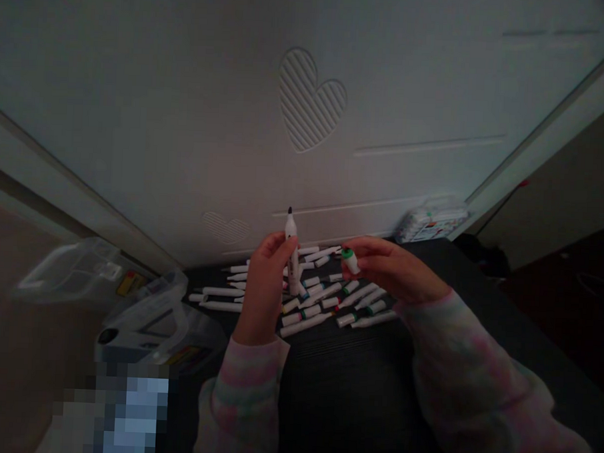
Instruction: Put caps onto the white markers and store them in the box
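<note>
My left hand (267, 272) grips a white marker (291, 259) upright, its dark tip bare and pointing up. To the right, my right hand (385, 263) pinches a white marker cap with a green end (350, 261) between thumb and fingers. The cap and the marker are apart. Below and behind both hands, several uncapped white markers (305, 324) lie spread over the dark tabletop. Loose caps are scattered among them, such as a green-banded cap (346, 320). My left hand and forearm hide some of the markers.
A clear plastic case (162, 334) stands open at the left, its lid (74, 270) tilted outward. Another white case (432, 221) stands at the back right against the white panel (211, 116) with embossed hearts. The dark table (345, 388) extends toward me.
</note>
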Motion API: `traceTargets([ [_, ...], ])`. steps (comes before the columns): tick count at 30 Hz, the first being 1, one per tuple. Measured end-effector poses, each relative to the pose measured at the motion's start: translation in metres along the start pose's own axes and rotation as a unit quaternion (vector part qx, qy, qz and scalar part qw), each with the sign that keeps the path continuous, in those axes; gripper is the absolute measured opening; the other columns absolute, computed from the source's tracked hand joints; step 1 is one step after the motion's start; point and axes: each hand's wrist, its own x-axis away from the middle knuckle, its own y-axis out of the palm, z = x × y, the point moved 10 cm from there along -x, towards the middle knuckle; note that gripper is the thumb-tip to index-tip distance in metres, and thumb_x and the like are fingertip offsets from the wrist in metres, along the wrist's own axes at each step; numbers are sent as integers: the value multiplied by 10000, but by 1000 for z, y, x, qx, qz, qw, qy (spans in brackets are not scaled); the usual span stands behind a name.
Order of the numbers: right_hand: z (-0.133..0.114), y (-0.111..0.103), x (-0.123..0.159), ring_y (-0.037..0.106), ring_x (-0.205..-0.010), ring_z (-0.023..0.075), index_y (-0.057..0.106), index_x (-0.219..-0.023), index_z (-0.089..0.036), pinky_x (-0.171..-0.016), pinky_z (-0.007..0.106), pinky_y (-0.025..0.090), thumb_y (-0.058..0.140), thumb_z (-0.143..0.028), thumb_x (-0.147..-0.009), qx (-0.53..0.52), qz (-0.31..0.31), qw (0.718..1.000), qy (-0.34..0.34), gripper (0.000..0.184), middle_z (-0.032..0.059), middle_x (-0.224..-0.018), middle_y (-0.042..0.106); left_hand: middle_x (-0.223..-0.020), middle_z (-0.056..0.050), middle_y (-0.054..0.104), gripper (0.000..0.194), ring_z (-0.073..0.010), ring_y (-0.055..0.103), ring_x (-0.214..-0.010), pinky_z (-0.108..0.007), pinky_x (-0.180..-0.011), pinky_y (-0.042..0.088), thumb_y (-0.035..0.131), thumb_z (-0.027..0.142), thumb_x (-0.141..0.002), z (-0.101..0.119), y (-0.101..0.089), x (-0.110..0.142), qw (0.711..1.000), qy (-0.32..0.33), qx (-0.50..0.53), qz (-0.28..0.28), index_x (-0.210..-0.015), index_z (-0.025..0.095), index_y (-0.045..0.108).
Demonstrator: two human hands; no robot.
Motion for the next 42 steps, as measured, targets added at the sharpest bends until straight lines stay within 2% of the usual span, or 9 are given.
traceTargets([
  [2,-2,-2,0,614,-739,89,655,-931,-232,-700,226,469,656,-175,-680,50,3,999,-6,257,-29,-825,664,-669,37,572,181,-73,497,-589,-178,-537,377,666,328,-665,1,1,0,1000,3,5,-2,-769,183,629],
  [4,-2,-7,-3,608,-786,112,612,-1061,-223,-727,254,472,630,-212,-724,185,11,983,-15,338,-5,-872,655,-670,41,568,173,-70,498,-597,-175,-556,383,665,320,-667,2,1,0,1000,5,10,-6,-768,184,630],
  [7,5,-19,-11,599,-859,165,526,-1194,-191,-784,331,474,555,-232,-786,402,44,914,-30,411,51,-953,638,-684,34,578,176,-69,504,-599,-174,-562,386,666,318,-671,2,1,0,1000,3,12,-10,-775,180,634],
  [11,28,-38,-25,539,-1043,226,601,-1058,-144,-955,422,372,530,-104,-785,523,81,848,-33,285,118,-1099,604,-697,24,588,182,-76,500,-589,-185,-559,390,662,321,-683,0,0,-1,1000,3,12,-10,-789,175,637],
  [13,41,-42,-31,551,-1028,218,605,-1022,-136,-930,436,400,539,-156,-825,563,69,823,-27,209,103,-1086,606,-698,26,583,171,-75,504,-605,-184,-574,393,662,313,-685,0,0,-1,1000,8,13,-11,-782,175,638],
  [16,54,-44,-34,572,-986,193,576,-1067,-158,-854,424,463,519,-288,-873,603,48,796,-16,240,75,-1117,587,-717,23,593,167,-78,521,-634,-181,-579,392,662,310,-686,0,0,-2,1000,9,13,-13,-784,176,641],
  [23,54,-41,-32,574,-986,192,564,-1098,-164,-838,413,479,510,-297,-879,631,26,775,-2,262,79,-1141,576,-732,25,603,159,-75,531,-643,-180,-616,404,651,305,-695,-1,1,-2,1000,3,17,-16,-797,183,639],
  [33,42,-72,-23,593,-916,169,575,-1066,-166,-792,377,498,503,-305,-883,678,36,730,81,241,69,-1088,596,-676,35,578,163,-64,489,-572,-171,-528,361,657,308,-682,-2,4,0,999,-9,24,-20,-785,183,634],
  [42,48,-78,-25,645,-832,211,697,-869,-197,-771,328,478,537,-217,-804,690,54,718,75,174,67,-902,708,-639,26,556,141,-84,470,-565,-201,-542,366,653,297,-661,-1,5,1,1000,-5,17,-10,-717,172,618],
])
